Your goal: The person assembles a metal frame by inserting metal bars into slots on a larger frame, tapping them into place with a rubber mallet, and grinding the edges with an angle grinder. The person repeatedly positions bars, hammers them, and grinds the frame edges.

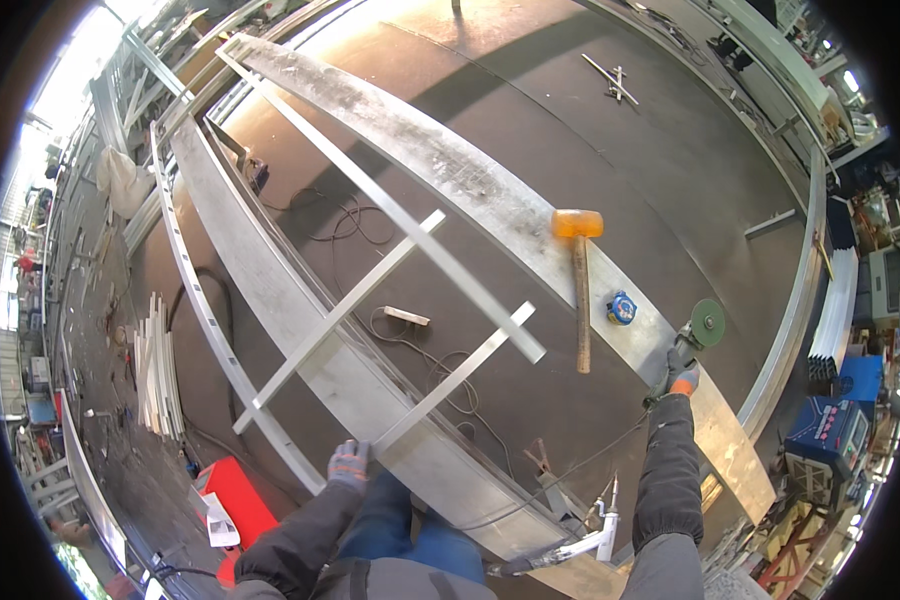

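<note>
My right hand, in a grey and orange glove, is closed round the body of an angle grinder. Its green disc points away from me, over the right end of a long flat metal beam. My left hand, gloved alike, rests low near the end of a thin metal crossbar, its fingers stretched out. Whether it touches the bar I cannot tell. An orange-headed mallet and a blue round tool lie on the beam left of the grinder.
A second wide beam runs nearer me, with another crossbar and a long thin bar over the frame. A red box stands at lower left. A welding torch sits below; cables trail across the dark surface.
</note>
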Demonstrator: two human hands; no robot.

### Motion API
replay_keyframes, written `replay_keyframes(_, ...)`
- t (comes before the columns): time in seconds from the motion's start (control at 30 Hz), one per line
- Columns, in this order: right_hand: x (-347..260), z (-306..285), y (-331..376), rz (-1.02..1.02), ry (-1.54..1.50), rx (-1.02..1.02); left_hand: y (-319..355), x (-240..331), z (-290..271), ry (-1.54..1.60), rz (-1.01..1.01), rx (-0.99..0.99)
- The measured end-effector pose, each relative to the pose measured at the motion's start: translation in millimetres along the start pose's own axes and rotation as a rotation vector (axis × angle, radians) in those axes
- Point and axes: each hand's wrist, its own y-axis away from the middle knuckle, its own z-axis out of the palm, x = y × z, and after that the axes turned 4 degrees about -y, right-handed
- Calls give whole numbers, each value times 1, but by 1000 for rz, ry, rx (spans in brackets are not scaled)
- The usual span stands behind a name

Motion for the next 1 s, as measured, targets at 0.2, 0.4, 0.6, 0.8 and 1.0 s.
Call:
replay_keyframes(0.2, -6, -2, 0, -23, -119, -105, 19, -32, 3, 72, -43, 13)
replay_keyframes(0.4, 6, 4, -4, -25, 70, -142, -57, 69, -61, 412, 176, 355)
replay_keyframes(0.6, -64, -21, 64, -107, 391, 435, -205, 192, -137, 1386, 15, 13)
replay_keyframes(0.8, -152, 50, 170, -341, 86, -481, -226, 199, -92, 1383, 73, -20)
replay_keyframes(1.0, -129, 165, 160, -476, 360, -262, -131, 144, -36, 1292, -130, 17)
